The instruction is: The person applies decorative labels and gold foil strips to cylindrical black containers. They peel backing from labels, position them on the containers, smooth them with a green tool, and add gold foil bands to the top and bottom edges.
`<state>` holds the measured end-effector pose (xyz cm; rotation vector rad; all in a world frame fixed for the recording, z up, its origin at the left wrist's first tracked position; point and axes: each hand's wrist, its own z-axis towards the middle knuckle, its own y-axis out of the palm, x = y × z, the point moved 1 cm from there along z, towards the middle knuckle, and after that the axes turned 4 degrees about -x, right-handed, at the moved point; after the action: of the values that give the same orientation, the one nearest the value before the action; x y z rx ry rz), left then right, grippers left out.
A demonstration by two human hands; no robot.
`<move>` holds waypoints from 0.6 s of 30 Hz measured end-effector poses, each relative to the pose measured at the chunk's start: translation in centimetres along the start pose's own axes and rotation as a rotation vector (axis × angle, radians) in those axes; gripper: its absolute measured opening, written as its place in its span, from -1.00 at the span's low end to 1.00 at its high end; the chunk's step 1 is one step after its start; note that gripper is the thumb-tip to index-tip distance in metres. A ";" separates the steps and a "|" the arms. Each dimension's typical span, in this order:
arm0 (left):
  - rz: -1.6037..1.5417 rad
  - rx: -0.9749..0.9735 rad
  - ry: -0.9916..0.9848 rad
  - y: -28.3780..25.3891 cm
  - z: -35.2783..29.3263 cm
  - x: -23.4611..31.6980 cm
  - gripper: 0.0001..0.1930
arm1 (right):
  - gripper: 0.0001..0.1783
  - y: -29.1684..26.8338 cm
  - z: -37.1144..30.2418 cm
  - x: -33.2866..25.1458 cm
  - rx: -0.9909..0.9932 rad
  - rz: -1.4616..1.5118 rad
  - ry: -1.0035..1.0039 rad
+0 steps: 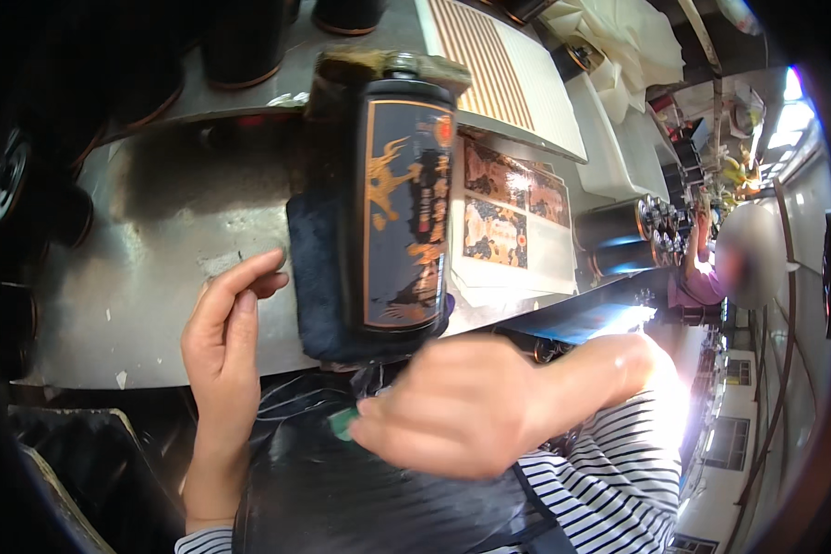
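Observation:
A black bottle (404,212) with an orange-bordered panel and gold figures lies on a dark blue cloth pad (316,277), its neck toward a worn block (342,72). My left hand (223,337) is held left of the pad, fingers loosely bent and nothing in them. Below the bottle's near end, over my black apron (342,499), is my right hand (457,406), closed and blurred. A small flat green piece (343,424) sticks out from its fingertips; the rest of it is hidden.
Printed decal sheets (496,233) lie right of the bottle, below a board with brown stripes (482,65). Dark cylindrical containers (242,44) stand at the far left, and more glossy black ones (611,222) at the right. Another person (702,277) sits further right.

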<state>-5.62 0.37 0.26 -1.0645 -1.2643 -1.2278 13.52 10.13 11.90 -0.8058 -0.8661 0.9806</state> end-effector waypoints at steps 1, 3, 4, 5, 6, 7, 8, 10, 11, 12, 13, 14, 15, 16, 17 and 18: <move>-0.018 0.001 0.025 0.5 0.4 -0.2 -0.71 | -0.82 -0.7 0.4 0.3 -0.051 0.003 -0.022; 0.084 -0.041 0.049 0.8 0.5 0.6 -0.71 | -0.74 0.1 0.7 2.5 0.025 0.051 0.185; 0.132 -0.065 0.070 1.2 0.7 0.9 -0.72 | -0.70 0.5 0.3 3.6 0.091 0.029 0.248; 0.131 -0.052 0.072 1.6 0.7 1.1 -0.72 | -0.67 1.1 -0.3 4.8 0.164 0.014 0.305; 0.155 -0.030 0.054 1.5 0.7 1.3 -0.72 | -0.68 1.5 -1.4 4.0 0.185 -0.025 0.202; 0.180 -0.008 0.037 1.4 0.6 1.6 -0.72 | -0.74 1.8 -2.7 2.2 0.186 -0.002 0.122; 0.207 0.022 0.027 1.4 0.5 1.9 -0.72 | -0.79 2.3 -3.8 -0.1 0.171 0.079 0.065; 0.119 0.062 0.076 0.8 -0.4 1.2 -0.72 | -0.89 2.1 -4.7 -3.4 0.088 0.242 0.043; 0.054 0.039 0.096 1.0 -0.2 1.1 -0.72 | -0.90 0.8 -4.2 -3.0 -0.067 0.412 0.138; 0.110 0.029 0.078 1.4 0.0 1.5 -0.72 | -0.88 1.2 -3.5 -0.4 0.045 0.373 0.264; 0.172 0.057 0.057 1.2 -0.5 1.8 -0.72 | -0.86 2.3 -2.0 2.2 0.153 0.368 0.359; 0.212 0.023 0.068 1.4 -0.4 2.1 -0.72 | -0.83 1.8 -1.5 4.1 0.252 0.314 0.504; 0.230 -0.012 0.013 1.7 -0.5 2.4 -0.72 | -0.81 2.2 -1.8 4.8 0.349 0.244 0.417; 0.198 -0.026 0.007 2.4 -0.4 2.7 -0.66 | -0.77 2.6 -2.4 5.7 0.448 0.162 0.328; 0.227 -0.053 0.007 2.4 -0.5 2.8 -0.63 | -0.77 4.1 -3.9 3.9 0.490 0.112 0.211; 0.258 -0.062 0.003 2.4 -0.7 3.1 -0.58 | -0.77 5.6 -5.2 1.8 0.536 0.074 0.082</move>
<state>-3.44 -0.35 3.51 -1.2289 -1.0547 -1.0755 16.67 12.80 5.28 -0.4157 -0.4681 1.1676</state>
